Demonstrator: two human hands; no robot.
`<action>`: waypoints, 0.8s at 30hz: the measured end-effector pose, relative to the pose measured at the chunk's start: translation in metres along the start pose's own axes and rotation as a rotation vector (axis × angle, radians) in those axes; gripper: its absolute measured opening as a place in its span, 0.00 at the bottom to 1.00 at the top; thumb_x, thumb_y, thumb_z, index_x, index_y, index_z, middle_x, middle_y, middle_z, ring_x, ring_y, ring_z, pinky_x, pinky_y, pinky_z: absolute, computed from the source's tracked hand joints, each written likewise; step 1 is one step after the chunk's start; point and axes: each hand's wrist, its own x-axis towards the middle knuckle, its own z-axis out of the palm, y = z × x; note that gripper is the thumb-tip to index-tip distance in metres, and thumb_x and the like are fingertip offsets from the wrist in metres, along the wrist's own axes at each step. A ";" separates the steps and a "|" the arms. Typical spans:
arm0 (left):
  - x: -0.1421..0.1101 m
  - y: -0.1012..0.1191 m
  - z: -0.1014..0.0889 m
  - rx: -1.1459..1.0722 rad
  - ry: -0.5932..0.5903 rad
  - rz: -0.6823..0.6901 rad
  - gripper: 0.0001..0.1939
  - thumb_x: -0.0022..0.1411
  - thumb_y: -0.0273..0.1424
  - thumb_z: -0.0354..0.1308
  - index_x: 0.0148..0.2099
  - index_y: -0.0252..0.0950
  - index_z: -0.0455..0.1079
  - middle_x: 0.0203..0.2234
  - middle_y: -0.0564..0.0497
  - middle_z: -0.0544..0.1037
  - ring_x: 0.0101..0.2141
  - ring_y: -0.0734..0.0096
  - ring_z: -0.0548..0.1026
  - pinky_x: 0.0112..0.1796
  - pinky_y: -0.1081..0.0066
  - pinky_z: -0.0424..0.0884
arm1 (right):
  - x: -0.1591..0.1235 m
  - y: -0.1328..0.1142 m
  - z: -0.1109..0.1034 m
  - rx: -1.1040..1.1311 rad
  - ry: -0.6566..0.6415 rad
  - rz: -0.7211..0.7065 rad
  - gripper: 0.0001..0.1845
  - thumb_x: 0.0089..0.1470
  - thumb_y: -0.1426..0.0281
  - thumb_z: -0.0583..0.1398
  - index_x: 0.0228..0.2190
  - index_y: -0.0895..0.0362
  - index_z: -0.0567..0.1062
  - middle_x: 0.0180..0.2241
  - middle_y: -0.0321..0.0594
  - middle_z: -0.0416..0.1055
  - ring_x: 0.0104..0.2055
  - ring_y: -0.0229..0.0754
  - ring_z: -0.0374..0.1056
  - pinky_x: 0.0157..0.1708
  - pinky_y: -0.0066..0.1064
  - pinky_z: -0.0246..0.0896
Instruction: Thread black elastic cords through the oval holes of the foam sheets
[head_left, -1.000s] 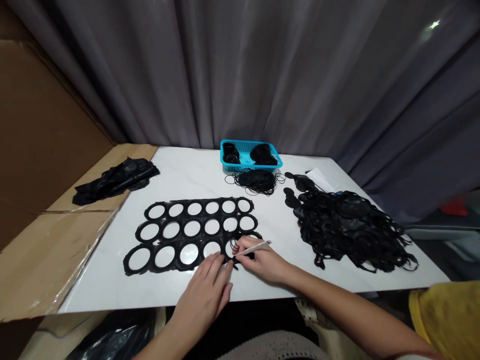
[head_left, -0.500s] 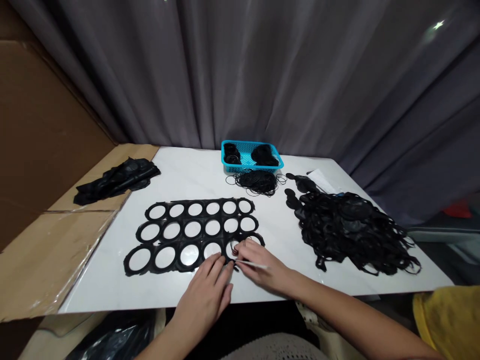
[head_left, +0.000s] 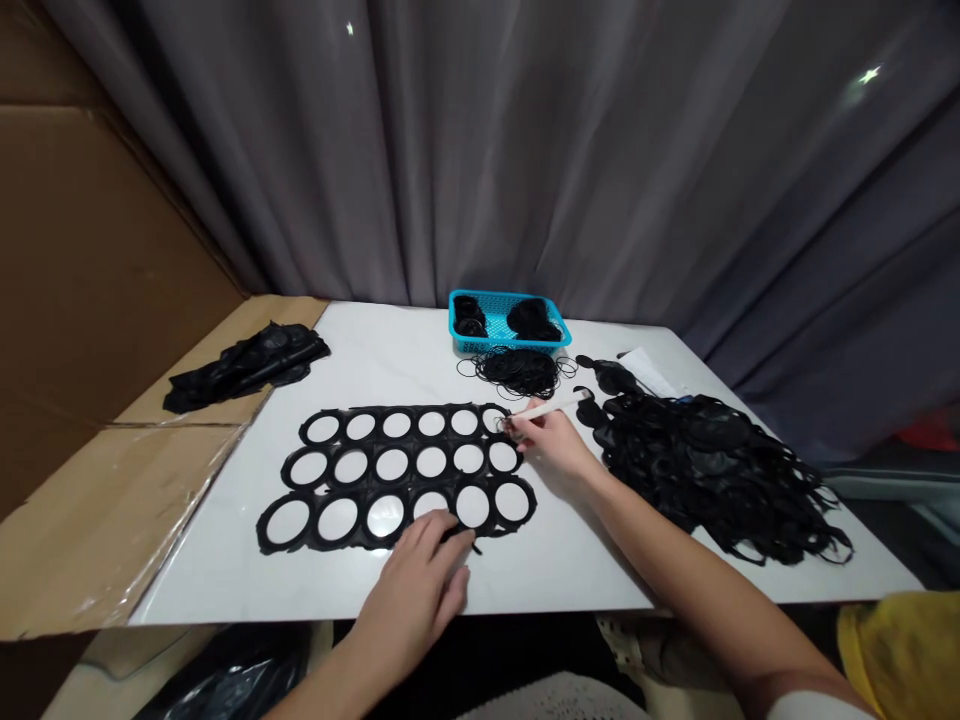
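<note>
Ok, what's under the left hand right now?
The left hand lies over the lower edge of the black cut-out sheet on the white table; what's directly beneath it is covered.

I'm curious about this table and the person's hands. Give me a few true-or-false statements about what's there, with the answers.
The right hand pinches a thin white stick. True.
The left hand touches the black sheet with round holes. True.
That sheet has four rows of holes. False: it has three.
The blue plastic basket is empty. False: it holds black coils.
The big heap of black loops lies left of the sheet. False: it lies to the right of the sheet.
</note>
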 end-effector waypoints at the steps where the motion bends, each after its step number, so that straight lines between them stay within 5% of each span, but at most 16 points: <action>1: 0.006 0.002 -0.001 -0.021 0.007 -0.010 0.16 0.68 0.25 0.49 0.57 0.39 0.65 0.51 0.44 0.71 0.53 0.57 0.70 0.52 0.57 0.72 | 0.000 0.000 0.003 0.147 -0.032 0.081 0.15 0.51 0.63 0.66 0.27 0.54 0.65 0.32 0.39 0.73 0.39 0.45 0.73 0.29 0.30 0.68; 6: 0.047 0.014 0.021 0.007 -0.007 0.089 0.23 0.64 0.28 0.57 0.61 0.35 0.62 0.61 0.36 0.65 0.63 0.48 0.62 0.57 0.50 0.66 | 0.005 -0.001 0.011 0.671 0.035 0.319 0.11 0.49 0.78 0.67 0.27 0.58 0.70 0.34 0.45 0.77 0.41 0.43 0.77 0.32 0.23 0.75; 10: 0.072 0.024 0.057 0.076 -0.163 0.182 0.36 0.62 0.43 0.63 0.66 0.34 0.58 0.66 0.30 0.56 0.66 0.33 0.50 0.59 0.39 0.57 | 0.008 -0.008 0.005 0.928 0.111 0.386 0.09 0.53 0.83 0.62 0.30 0.59 0.70 0.34 0.44 0.76 0.43 0.42 0.77 0.39 0.25 0.77; 13: 0.080 0.029 0.065 0.035 -0.222 0.260 0.39 0.63 0.50 0.59 0.68 0.35 0.55 0.68 0.30 0.52 0.67 0.31 0.46 0.61 0.38 0.51 | 0.008 -0.016 0.001 1.038 0.049 0.414 0.06 0.56 0.82 0.58 0.32 0.60 0.69 0.41 0.51 0.76 0.43 0.40 0.76 0.39 0.26 0.77; 19: 0.062 0.033 0.017 -0.149 -0.249 0.413 0.30 0.71 0.42 0.53 0.69 0.37 0.53 0.66 0.40 0.60 0.67 0.56 0.55 0.64 0.56 0.55 | 0.003 -0.021 0.028 0.764 -0.184 0.215 0.09 0.52 0.78 0.64 0.26 0.58 0.69 0.40 0.44 0.78 0.28 0.30 0.68 0.28 0.19 0.67; 21: 0.041 0.026 0.002 -0.120 -0.195 0.353 0.23 0.72 0.36 0.51 0.65 0.38 0.59 0.62 0.44 0.67 0.64 0.59 0.61 0.63 0.59 0.59 | -0.004 -0.014 0.046 0.540 -0.248 0.147 0.11 0.49 0.75 0.66 0.24 0.57 0.67 0.35 0.40 0.78 0.28 0.32 0.67 0.28 0.21 0.64; 24: 0.004 0.005 -0.003 0.089 0.036 0.136 0.17 0.71 0.26 0.49 0.60 0.33 0.64 0.54 0.40 0.73 0.56 0.56 0.70 0.55 0.56 0.68 | -0.020 -0.001 0.070 0.185 -0.340 0.078 0.12 0.48 0.73 0.66 0.23 0.56 0.67 0.30 0.36 0.77 0.31 0.35 0.68 0.31 0.25 0.62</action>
